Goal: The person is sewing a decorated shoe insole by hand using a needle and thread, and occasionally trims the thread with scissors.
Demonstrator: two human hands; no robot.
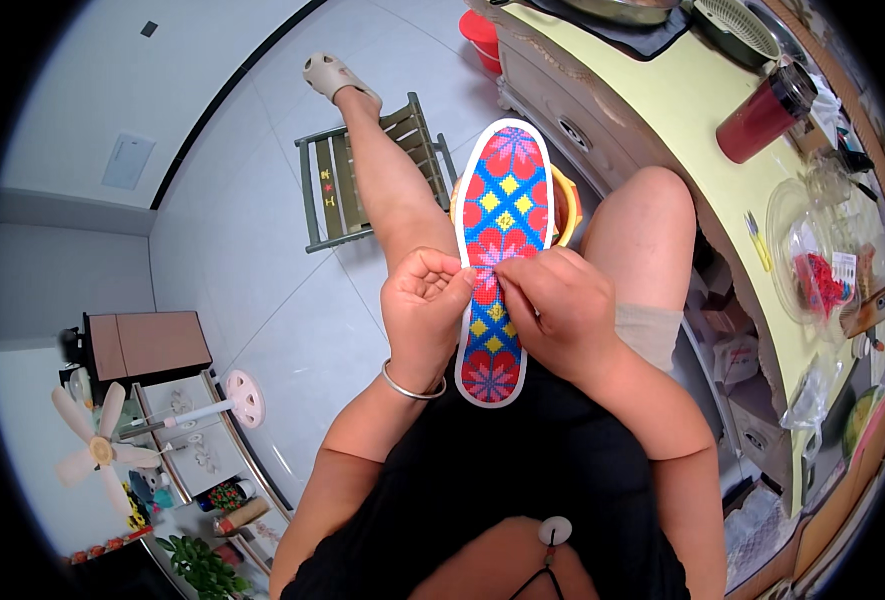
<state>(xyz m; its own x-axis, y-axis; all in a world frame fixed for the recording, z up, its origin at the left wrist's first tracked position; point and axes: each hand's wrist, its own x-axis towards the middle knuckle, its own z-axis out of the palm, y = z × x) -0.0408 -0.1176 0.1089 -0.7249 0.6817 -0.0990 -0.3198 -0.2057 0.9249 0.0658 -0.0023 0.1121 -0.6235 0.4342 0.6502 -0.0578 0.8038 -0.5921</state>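
Note:
An embroidered shoe insole (504,215) stands lengthwise before me, with a white rim and a pattern of red, pink, blue and yellow. My left hand (422,305) is closed on its left edge near the middle, thumb on the face. Fingertips of my right hand (559,305) are pinched together against the insole's patterned middle. Whether a needle or thread is between them is too small to tell. Partly hidden behind the insole is a round yellow container (567,205).
A slatted folding stool (342,205) is under my outstretched left leg. Along the right runs a pale yellow counter (677,125) with a red thermos (757,118), yellow-handled snips (758,243), red material (817,285) in clear plastic, and a phone (869,312). A red bucket (480,40) stands beyond.

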